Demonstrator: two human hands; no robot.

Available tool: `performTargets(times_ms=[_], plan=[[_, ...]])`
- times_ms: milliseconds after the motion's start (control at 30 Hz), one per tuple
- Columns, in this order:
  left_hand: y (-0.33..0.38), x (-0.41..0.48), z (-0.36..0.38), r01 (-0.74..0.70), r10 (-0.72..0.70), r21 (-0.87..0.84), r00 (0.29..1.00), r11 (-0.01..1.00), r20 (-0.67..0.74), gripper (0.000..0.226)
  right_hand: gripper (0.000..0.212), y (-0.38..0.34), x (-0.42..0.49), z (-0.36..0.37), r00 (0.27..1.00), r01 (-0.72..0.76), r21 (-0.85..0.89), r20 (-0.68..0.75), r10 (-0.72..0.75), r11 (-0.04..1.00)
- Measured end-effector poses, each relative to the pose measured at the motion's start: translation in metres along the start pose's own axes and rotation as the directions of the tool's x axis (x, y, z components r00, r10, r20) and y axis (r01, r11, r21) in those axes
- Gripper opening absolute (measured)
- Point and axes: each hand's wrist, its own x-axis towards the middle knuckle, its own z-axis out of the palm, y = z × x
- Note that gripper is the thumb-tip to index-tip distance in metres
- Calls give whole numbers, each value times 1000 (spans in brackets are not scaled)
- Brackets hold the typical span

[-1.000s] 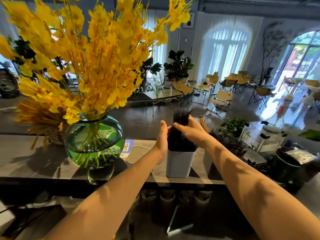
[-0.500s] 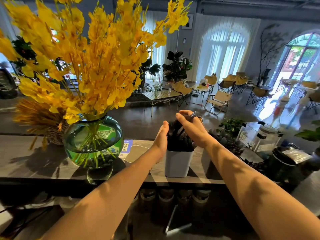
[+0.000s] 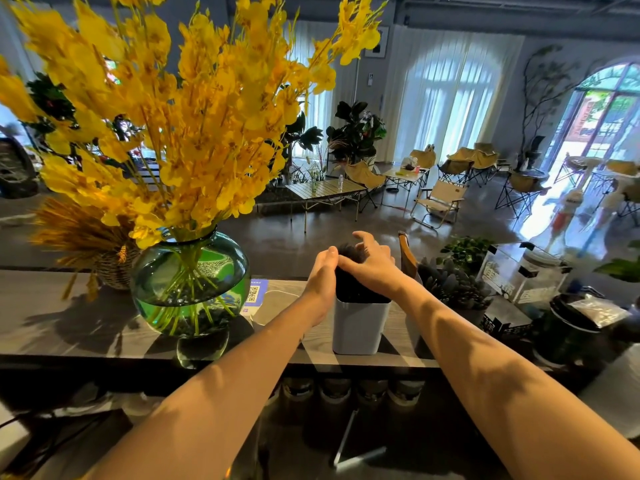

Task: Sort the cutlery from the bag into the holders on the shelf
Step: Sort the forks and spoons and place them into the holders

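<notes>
A white square holder (image 3: 360, 327) stands on the wooden shelf (image 3: 69, 323), packed with black cutlery (image 3: 351, 289) that sticks up above its rim. My left hand (image 3: 322, 275) presses flat, fingers straight, against the left side of the cutlery bundle. My right hand (image 3: 372, 268) lies over the top of the bundle. Its thumb and fingers curl round the cutlery tips, which poke out between them, and the index finger is lifted. No bag is in view.
A green glass vase (image 3: 190, 282) of yellow flowers stands left of the holder, with a wicker basket (image 3: 110, 268) behind it and a QR card (image 3: 254, 294) between vase and holder. Right of the holder are a bottle neck (image 3: 405, 251), succulents (image 3: 450, 282), a clear box (image 3: 523, 275) and a dark tub (image 3: 571, 334).
My right hand, which was raised above the holder with some cutlery pinched, has come down onto the top of the bundle. My left hand stays against the left side.
</notes>
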Motion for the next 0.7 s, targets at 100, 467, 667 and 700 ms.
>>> performTargets(times_ms=[100,467,667,700], plan=[[0,-1,1,-37,37,17,999,999,-2,39,73,-1,2,2,981,109,293,-188,-54,950],[-12,6,4,-65,72,185,997,981,-31,36,39,20,3,18,986,159,-275,-3,-167,948],[-9,1,4,-141,150,210,988,968,-31,47,48,20,0,16,975,214,-271,6,-221,938],[-11,-1,5,-144,152,232,988,962,-17,47,48,23,-1,18,973,231,-314,61,-223,921]])
